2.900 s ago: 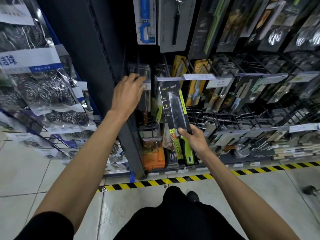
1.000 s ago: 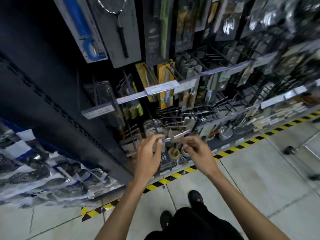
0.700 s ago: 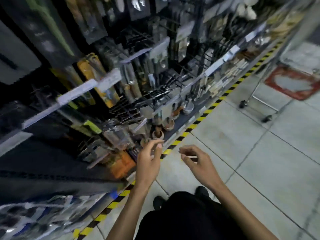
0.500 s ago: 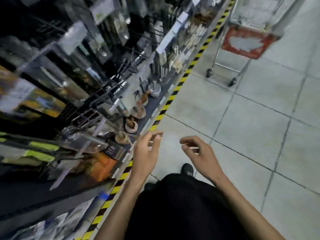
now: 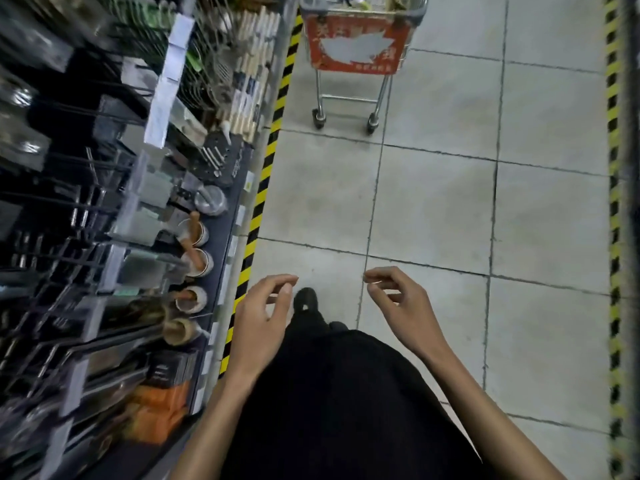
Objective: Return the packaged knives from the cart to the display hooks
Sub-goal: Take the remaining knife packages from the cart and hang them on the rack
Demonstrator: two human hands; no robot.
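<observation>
Both our left hand (image 5: 258, 318) and right hand (image 5: 403, 304) are spread, empty; hurrying to the cart (image 5: 356, 43) at twelve o'clock, we might brush the display hooks (image 5: 79, 209).

Small mortars with pestles (image 5: 194, 261) beside yellow-black floor tape (image 5: 263, 181)

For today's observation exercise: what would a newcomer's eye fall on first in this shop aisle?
Probably the two empty hands low in the middle, the left hand and right hand, fingers loosely curled over the tiled floor. Next, the shopping cart with its red panel at the top, and the yellow-black striped tape edging the crowded kitchenware display on the left.
</observation>
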